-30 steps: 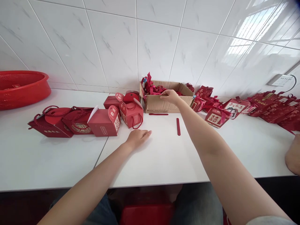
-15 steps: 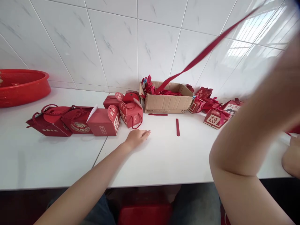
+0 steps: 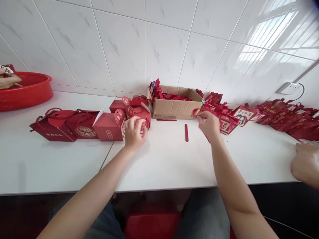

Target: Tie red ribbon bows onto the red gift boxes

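My left hand (image 3: 135,135) is in front of a small red gift box (image 3: 139,114) with a twisted cord handle. Its fingers are curved and apart, over the box's lower part; whether they touch it I cannot tell. To the right, my right hand (image 3: 208,125) pinches a red ribbon (image 3: 196,112), part of which hangs below the hand. Behind it stands an open cardboard box (image 3: 171,111) with a heap of red ribbons (image 3: 174,97) inside. Two flat red strips (image 3: 186,132) lie on the white table (image 3: 159,166).
Several red gift boxes (image 3: 82,127) stand in a row at left. A red basin (image 3: 30,91) with a person's hand (image 3: 10,80) over it is farther left. Ribbon-tied boxes (image 3: 281,116) line the wall at right, near another person's arm (image 3: 305,164).
My right hand came down from the upper right with the ribbon, which has left the cardboard box. My left hand moved slightly left and up to the gift box, its fingers spreading.
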`<state>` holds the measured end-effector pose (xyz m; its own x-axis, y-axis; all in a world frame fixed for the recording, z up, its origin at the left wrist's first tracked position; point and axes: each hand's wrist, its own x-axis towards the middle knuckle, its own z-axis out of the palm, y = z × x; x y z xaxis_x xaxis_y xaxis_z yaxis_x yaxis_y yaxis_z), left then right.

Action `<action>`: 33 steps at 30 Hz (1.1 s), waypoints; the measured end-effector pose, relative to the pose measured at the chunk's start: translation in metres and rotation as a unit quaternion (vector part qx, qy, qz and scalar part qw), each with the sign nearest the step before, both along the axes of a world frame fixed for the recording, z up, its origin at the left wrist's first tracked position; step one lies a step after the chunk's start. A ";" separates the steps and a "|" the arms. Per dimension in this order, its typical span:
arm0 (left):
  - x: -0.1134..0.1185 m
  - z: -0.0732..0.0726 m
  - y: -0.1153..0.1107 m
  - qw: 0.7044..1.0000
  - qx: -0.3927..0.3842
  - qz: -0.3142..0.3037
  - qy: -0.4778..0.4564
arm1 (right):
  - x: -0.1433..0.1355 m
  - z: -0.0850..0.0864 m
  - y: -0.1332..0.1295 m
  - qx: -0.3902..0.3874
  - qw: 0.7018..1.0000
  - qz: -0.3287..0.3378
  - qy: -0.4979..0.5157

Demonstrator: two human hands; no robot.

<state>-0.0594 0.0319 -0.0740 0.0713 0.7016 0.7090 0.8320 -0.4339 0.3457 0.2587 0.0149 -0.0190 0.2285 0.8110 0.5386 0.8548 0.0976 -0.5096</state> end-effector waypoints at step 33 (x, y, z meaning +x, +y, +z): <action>0.015 0.083 -0.020 0.943 -0.148 -0.012 0.298 | -0.041 -0.050 -0.001 0.030 0.947 0.062 0.314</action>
